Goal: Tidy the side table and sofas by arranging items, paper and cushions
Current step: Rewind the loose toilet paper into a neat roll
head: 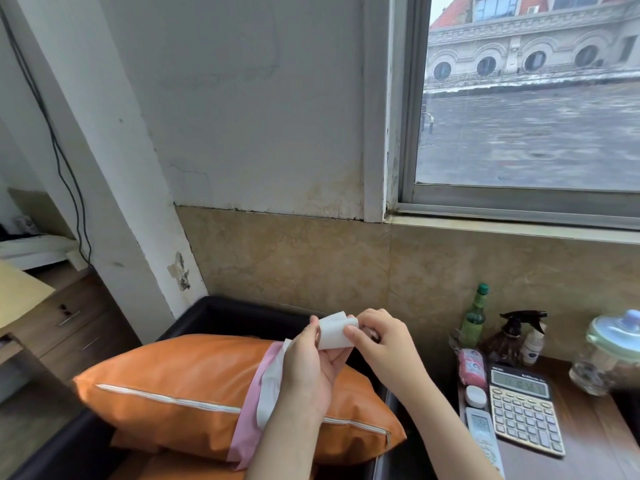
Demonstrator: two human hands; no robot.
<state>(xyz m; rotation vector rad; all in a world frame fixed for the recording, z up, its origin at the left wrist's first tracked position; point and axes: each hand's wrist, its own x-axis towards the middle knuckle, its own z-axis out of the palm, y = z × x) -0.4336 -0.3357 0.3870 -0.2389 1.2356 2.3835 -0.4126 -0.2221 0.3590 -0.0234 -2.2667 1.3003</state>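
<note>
My left hand grips a pink tissue pack against its palm and pinches a white tissue at the top with thumb and finger. My right hand pinches the tissue's right edge. Both hands hover above an orange cushion with a white zip stripe, which lies on a black sofa. A second orange cushion shows underneath it.
The dark wooden side table at right carries a calculator, a remote control, a small white pot, a pink pack, a green bottle, a spray bottle and a glass jar. Wooden drawers stand at left.
</note>
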